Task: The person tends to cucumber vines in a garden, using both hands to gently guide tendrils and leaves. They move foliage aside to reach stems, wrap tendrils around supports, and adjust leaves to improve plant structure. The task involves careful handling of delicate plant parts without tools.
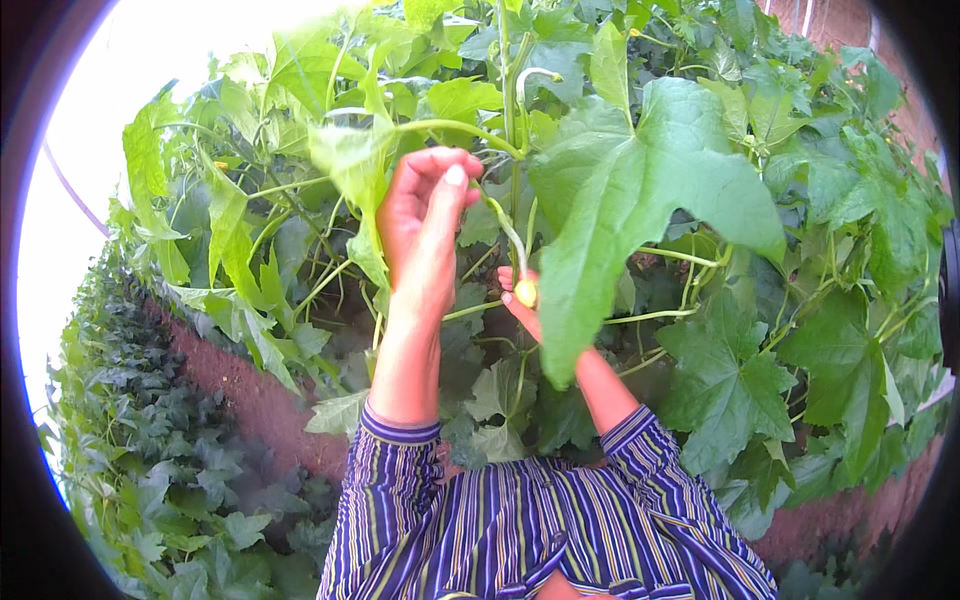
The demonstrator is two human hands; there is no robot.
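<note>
A young loofah-like gourd [511, 232], thin and curved with a yellow-green flower bud [526, 293] at its lower end, hangs beside the upright vine stem [514, 187]. My left hand [431, 202] is raised left of the stem, its thumb and fingertips close together near the gourd's upper end; whether something is pinched between them cannot be told. Around the bud and the gourd's lower end are the fingers of my right hand [519, 296], partly hidden by a large lobed leaf [637, 187]. The leaf hides much of that hand, so its grip is unclear.
Dense climbing vines with broad leaves surround both hands. A leaf stalk [457, 126] arches above my left hand. Another curved young fruit [525, 79] hangs higher on the stem. Bare reddish soil [240, 390] runs between the plant rows at the lower left.
</note>
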